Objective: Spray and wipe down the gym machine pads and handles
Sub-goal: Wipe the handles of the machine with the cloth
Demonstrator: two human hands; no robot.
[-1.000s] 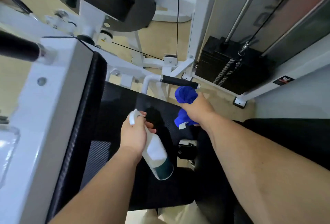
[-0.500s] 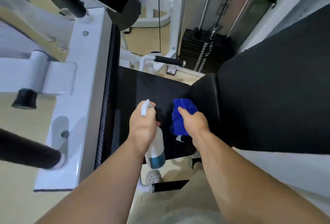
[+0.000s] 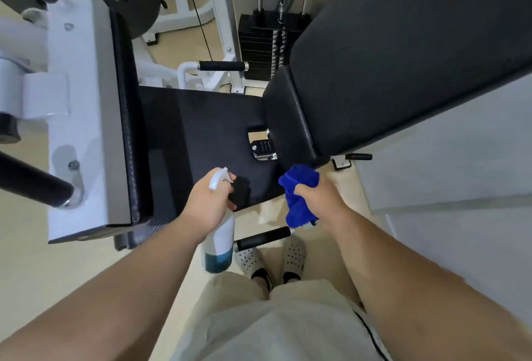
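The right hand (image 3: 319, 202) has pulled the crumpled blue cloth (image 3: 299, 185) from the far black handle (image 3: 223, 66) back to the near edge of the black seat pad (image 3: 201, 130) (left hand (image 3: 207, 205) too).

Both bare forearms reach forward from the lower corners of the view and angle slightly inward. The two hands sit about level with each other, a clear gap between them. The left hand (image 3: 208, 202) is curled round the neck of a white spray bottle (image 3: 219, 234), back of the hand uppermost. Its fingertips show round the front, just under the nozzle, and the bottle's body hangs below the wrist. The right hand (image 3: 316, 198) is closed in a fist round a bunched blue cloth (image 3: 299, 185), which sticks out above and below the fingers. Both wrists look nearly straight.
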